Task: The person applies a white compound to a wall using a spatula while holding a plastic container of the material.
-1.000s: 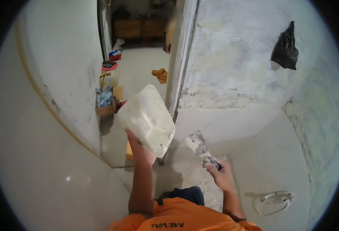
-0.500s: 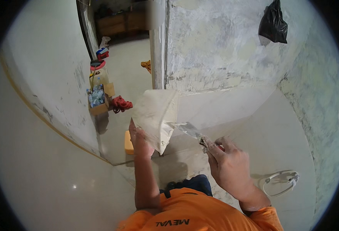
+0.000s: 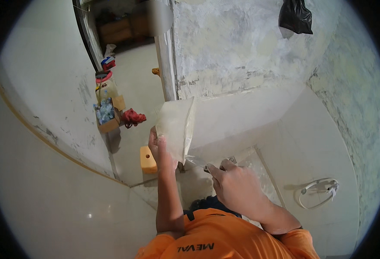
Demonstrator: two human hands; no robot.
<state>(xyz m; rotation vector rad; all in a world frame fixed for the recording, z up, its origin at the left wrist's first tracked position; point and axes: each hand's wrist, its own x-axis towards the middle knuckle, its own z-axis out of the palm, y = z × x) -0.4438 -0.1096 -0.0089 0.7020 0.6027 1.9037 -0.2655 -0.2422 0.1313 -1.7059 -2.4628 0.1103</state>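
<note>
My left hand [image 3: 158, 146], dusted with white, is closed on an off-white open container [image 3: 171, 125]. The container is tilted so that its flat outer side faces me and its rim stands toward the right. Most of its inside is turned out of sight. My right hand [image 3: 240, 186] grips a putty knife [image 3: 195, 161], whose handle is largely covered by the fingers. The knife's metal blade points left and meets, or nearly meets, the container's lower right corner. Whitish smears mark the fingers of my right hand.
A yellow stool [image 3: 147, 160] stands on the floor past my left hand. Farther off are a red cloth [image 3: 133, 118] and a cardboard box [image 3: 109, 125] along the left wall. A patchy plastered wall [image 3: 241, 47] faces me. A white hose [image 3: 302, 196] hangs at right, a black bag [image 3: 295, 17] above.
My right hand has brought the putty knife down and left, from the container's open side to its lower corner. The container has turned, showing less of its inside. The view has shifted slightly.
</note>
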